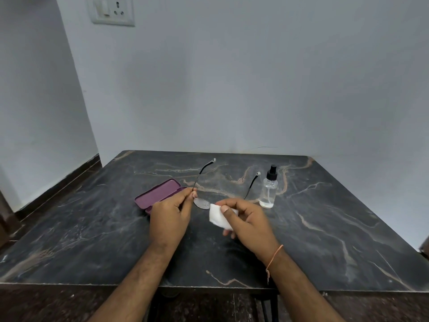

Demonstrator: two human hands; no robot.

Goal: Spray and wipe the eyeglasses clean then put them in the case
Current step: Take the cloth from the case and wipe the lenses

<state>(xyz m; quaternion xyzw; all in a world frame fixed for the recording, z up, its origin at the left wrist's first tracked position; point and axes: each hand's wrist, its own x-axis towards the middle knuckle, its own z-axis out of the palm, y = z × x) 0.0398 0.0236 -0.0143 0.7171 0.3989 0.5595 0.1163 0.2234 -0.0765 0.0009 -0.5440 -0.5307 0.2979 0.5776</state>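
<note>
The thin-framed eyeglasses (pixel 202 203) are held above the dark marble table (pixel 325 228), temples unfolded and pointing away from me. My left hand (pixel 170 217) pinches the frame at its left hinge. My right hand (pixel 246 220) grips a folded white cloth (pixel 218 219) pressed around the right lens, which the cloth and thumb hide. The left lens is visible and looks speckled with droplets. A purple glasses case (pixel 157 195) lies open on the table just left of my left hand. A clear spray bottle (pixel 268 189) with a black nozzle stands upright to the right of the glasses.
The table's far edge meets a pale wall. A wall socket (pixel 112 10) is high at the upper left. The table's near edge (pixel 209 285) runs under my forearms. An orange thread band is on my right wrist.
</note>
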